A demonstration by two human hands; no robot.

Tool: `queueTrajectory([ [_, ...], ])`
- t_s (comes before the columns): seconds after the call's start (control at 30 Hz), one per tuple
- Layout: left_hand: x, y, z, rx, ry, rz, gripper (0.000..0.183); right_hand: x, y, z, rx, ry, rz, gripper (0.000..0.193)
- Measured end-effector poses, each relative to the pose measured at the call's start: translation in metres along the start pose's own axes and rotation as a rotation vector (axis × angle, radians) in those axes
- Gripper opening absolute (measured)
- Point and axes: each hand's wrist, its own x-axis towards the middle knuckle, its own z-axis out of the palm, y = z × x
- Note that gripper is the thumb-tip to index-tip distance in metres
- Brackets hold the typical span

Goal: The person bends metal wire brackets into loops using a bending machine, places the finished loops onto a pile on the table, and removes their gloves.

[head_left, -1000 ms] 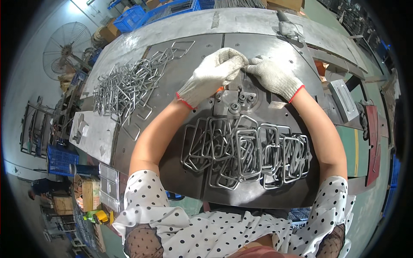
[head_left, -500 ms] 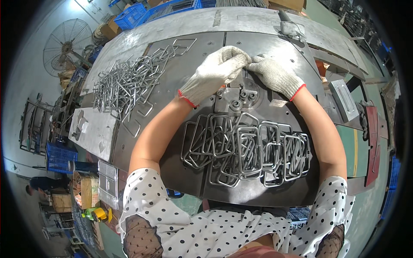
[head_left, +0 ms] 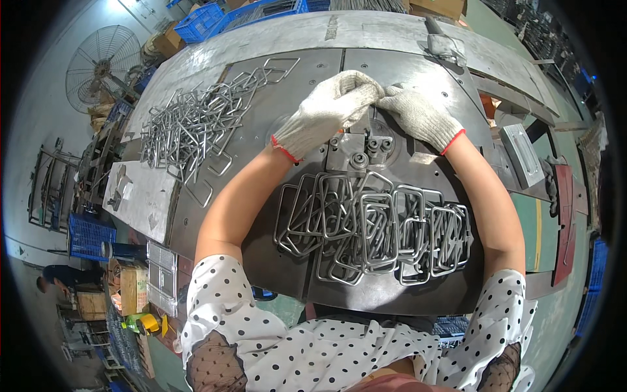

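Observation:
Both my hands wear white knit gloves with red cuffs and meet at the far middle of the metal table (head_left: 261,277). My left hand (head_left: 334,108) is closed, its fingers curled and pressed together at the tips. Against it, my right hand (head_left: 419,112) pinches at the same spot. Whatever sits between the fingertips is hidden by the gloves. Just below them is a steel fixture (head_left: 339,157) with round bolt heads, fastened to the tabletop. A heap of bent metal wire frames (head_left: 377,225), mostly rectangular, lies between my forearms and the fixture.
To the left is a second heap of bent wire pieces (head_left: 202,127). A grey metal block (head_left: 521,153) lies at the right edge. Blue crates (head_left: 199,25) stand beyond the far edge, a large fan (head_left: 102,68) at far left. A person (head_left: 68,277) bends over at lower left.

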Motion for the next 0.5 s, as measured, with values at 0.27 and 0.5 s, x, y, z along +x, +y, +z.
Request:
queueTrajectory([
  [0.27, -0.0013, 0.0035, 0.0016, 0.032, 0.018, 0.008, 0.017, 0.0002, -0.0071, -0.0076, 0.004, -0.041, 0.034, 0.042],
  [0.5, -0.0027, 0.0083, 0.0043, 0.039, 0.017, -0.002, 0.018, 0.001, 0.0024, 0.0023, -0.012, -0.01, 0.001, 0.043],
])
